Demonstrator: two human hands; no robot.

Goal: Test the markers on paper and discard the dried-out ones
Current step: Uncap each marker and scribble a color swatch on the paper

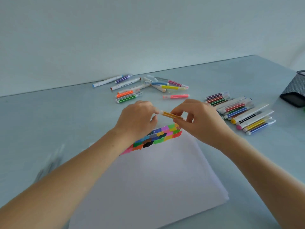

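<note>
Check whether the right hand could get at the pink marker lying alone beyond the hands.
Probably yes, once freed: the right hand now pinches the orange marker together with the left hand. The pink marker lies apart on the table, nothing over it.

A pale blue-grey table runs back to a plain, bare wall of nearly the same tint, under soft, even light. A dark mesh container stands at the table's right edge.

An orange-yellow marker is held level above the white paper, whose far edge carries colour swatches
</note>
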